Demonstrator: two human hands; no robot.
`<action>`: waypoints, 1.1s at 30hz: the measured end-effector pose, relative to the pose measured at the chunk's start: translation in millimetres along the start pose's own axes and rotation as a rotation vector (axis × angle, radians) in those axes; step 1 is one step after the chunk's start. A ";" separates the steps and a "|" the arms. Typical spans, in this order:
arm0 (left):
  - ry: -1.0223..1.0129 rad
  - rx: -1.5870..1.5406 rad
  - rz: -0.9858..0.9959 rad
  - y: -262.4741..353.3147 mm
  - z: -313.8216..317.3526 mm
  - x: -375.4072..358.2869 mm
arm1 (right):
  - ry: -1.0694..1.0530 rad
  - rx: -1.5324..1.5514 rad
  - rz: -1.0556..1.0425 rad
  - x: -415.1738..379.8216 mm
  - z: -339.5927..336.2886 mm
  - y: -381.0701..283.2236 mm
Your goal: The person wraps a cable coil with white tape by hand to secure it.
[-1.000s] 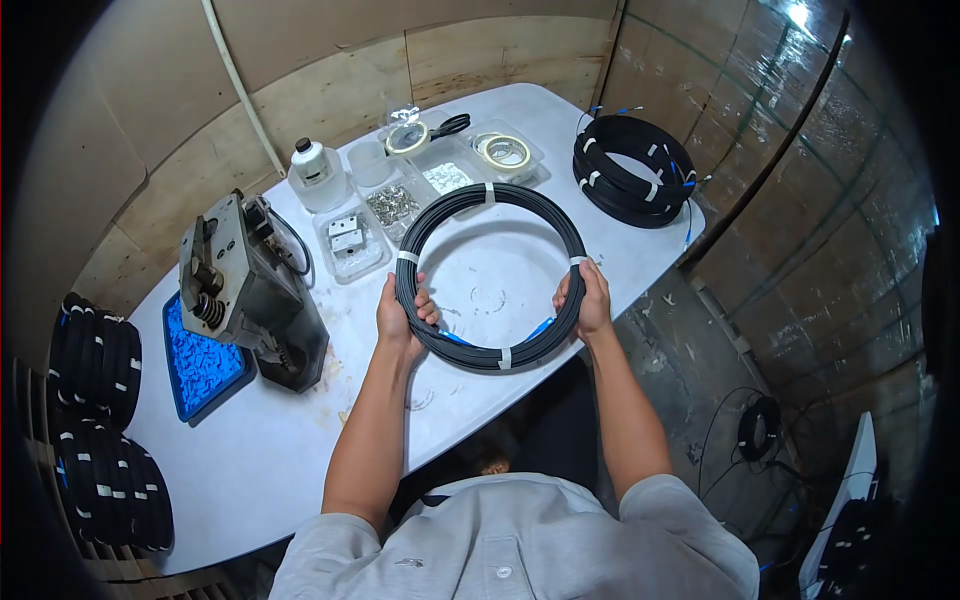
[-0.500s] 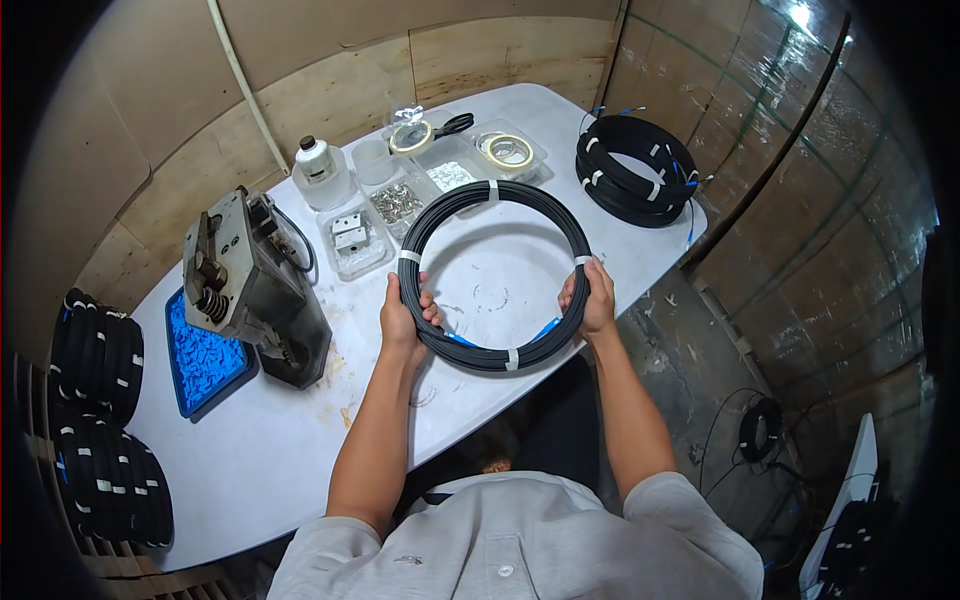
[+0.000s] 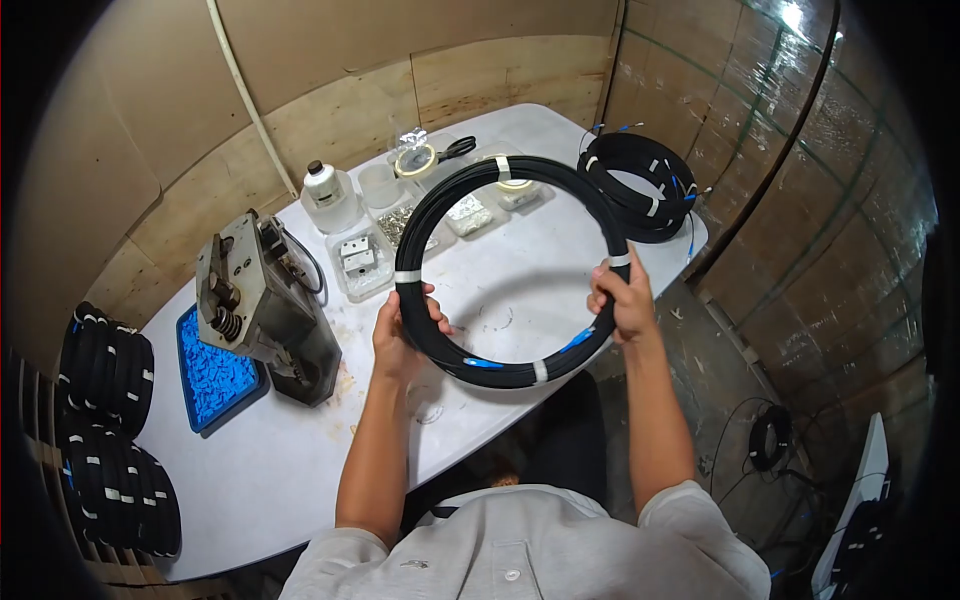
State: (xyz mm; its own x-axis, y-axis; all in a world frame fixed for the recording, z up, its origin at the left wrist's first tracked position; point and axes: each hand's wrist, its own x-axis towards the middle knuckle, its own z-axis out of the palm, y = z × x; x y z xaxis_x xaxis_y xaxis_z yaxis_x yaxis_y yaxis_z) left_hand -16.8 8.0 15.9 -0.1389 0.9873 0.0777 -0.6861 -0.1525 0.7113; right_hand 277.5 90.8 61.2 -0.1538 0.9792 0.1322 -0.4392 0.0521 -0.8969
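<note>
A coil of black cable (image 3: 447, 358), bound with white bands, is held up above the white table (image 3: 470, 420). My left hand (image 3: 400, 335) has its fingers wrapped round the coil's left side, just below a white band. On the right side my right hand (image 3: 625, 300) grips the same coil beneath another band. Blue connectors (image 3: 577, 340) show on the lower inner edge of the ring, between the two hands.
Behind the coil stand clear trays (image 3: 360, 262) of small parts, a white bottle (image 3: 321, 183) and tape rolls. A metal press (image 3: 270, 310) and a blue tray (image 3: 215, 375) are at left. More coils (image 3: 640, 190) lie back right and far left.
The held coil has risen nearer the camera and looks larger. My right hand has shifted right with its side of the coil. The view has tilted slightly.
</note>
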 end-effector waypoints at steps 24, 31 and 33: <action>0.171 -0.199 -0.260 28.1 -2.4 18.9 | -0.087 0.189 0.103 -10.1 41.4 -28.9; 0.143 0.004 -0.093 37.5 15.2 -3.7 | -0.026 0.046 0.079 -8.0 26.6 -9.1; 0.128 0.124 -0.027 44.7 27.4 -14.8 | -0.022 0.042 0.080 -4.3 13.1 6.7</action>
State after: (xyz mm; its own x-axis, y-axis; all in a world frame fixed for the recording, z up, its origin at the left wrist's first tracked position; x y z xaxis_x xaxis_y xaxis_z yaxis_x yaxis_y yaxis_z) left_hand -25.9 -12.2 65.6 -0.2171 0.9758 -0.0264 -0.5985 -0.1117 0.7933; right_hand 263.7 84.4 60.2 -0.2092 0.9753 0.0711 -0.4610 -0.0342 -0.8867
